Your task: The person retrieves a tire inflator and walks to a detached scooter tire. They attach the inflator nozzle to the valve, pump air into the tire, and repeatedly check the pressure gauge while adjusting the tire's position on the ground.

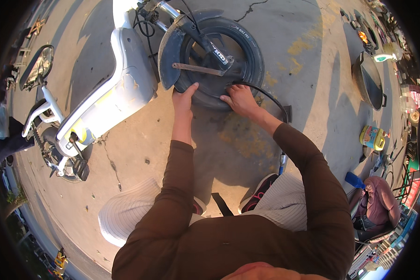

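The front wheel of a white electric bike stands before me, its black tyre (254,52) toward my hands. My left hand (184,102) grips the tyre's near edge, thumb on the sidewall and fingers hidden behind. At the near right of the rim, my right hand (242,100) holds the end of a black air hose (272,97) against the wheel; the valve is hidden. The hose curves down to a metal coupling (283,159) joined to a blue hose. A rusty flat metal bar (197,69) reaches from the axle across the mudguard (169,57). Above it is the fork leg (213,50).
The bike's white frame (105,108) extends left to its rear end and a mirror (38,68). At right are a dark basin (365,82), a yellow jug (371,137), a blue bottle (355,180) and a mauve cloth-covered seat (383,199). Another person's dark-clothed leg (12,138) shows far left.
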The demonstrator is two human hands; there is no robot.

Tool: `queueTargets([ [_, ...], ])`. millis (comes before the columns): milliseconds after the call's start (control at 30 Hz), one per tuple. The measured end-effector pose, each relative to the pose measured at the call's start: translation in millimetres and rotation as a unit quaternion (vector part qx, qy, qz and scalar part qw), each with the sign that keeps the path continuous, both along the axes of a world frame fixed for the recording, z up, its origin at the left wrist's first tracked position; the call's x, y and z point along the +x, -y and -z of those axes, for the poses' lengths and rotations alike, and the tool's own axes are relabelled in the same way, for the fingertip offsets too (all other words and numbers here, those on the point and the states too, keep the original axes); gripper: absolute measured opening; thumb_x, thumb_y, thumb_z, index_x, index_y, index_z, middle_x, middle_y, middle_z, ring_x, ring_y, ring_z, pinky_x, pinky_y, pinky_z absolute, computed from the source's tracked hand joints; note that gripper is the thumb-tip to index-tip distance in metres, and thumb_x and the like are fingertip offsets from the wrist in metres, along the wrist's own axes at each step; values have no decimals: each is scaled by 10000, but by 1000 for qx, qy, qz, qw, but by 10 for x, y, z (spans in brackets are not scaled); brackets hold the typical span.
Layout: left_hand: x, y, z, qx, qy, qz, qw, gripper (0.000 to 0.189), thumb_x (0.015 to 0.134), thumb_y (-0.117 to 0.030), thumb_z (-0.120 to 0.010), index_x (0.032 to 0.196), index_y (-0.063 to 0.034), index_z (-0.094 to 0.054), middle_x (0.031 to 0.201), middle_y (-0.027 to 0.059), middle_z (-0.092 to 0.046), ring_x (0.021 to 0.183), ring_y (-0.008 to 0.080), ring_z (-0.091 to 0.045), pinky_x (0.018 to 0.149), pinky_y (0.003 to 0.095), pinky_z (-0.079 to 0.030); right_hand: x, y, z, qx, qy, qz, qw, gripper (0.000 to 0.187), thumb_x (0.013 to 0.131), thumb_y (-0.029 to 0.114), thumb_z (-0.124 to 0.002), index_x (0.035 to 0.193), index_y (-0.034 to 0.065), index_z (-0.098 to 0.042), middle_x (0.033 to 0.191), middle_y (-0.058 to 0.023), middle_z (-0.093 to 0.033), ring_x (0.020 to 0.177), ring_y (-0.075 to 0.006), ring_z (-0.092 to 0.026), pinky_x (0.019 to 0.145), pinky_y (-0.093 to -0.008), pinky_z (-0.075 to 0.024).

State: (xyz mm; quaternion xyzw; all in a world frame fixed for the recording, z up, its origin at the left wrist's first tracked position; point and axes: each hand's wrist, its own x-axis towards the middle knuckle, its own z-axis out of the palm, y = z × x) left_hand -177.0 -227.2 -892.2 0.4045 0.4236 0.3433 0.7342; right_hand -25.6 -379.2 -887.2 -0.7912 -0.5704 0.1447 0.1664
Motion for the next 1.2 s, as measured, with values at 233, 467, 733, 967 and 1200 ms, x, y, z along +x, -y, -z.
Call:
queueTargets([
  [233,-68,57,191,-198,173,-54,963,710,861,-403,-679,1382,-18,-389,1370,112,-479,1233,275,-469,1054,411,-377,-5,0,68,49,-49,-7,998,403,933,375,-520,956,-14,-622,979,-181,-613,984,-369,-558,872,-438,-421],
  [467,228,554,617,-335,384,-62,858,563,957,-467,-346,1189,5,-545,1169,189,-582,1081,333,-562,1045,492,-393,90,75,164,89,-83,-20,992,335,940,304,-520,1044,0,-617,1098,-156,-622,1012,-357,-579,892,-434,-445],
  [733,352,534,598,-336,312,-139,878,527,920,-475,-360,1046,-30,-615,952,174,-618,904,347,-594,893,491,-473,-102,125,-213,148,24,-21,989,317,936,284,-524,1058,3,-604,1103,-146,-610,978,-344,-587,850,-428,-467],
  [967,355,507,538,-347,264,-149,887,484,928,-440,-376,1004,-29,-620,875,146,-617,860,341,-605,894,512,-486,304,1662,-774,-190,-124,35,973,317,925,308,-536,881,-6,-529,822,-203,-583,818,-395,-592,691,-488,-459],
  [1200,357,489,579,-341,243,-168,892,466,925,-424,-388,999,-22,-613,896,161,-621,865,324,-609,906,506,-479,377,2666,3,-215,-463,406,758,741,859,581,-595,1187,-71,-464,1020,-170,-593,939,-265,-602,836,-381,-476],
])
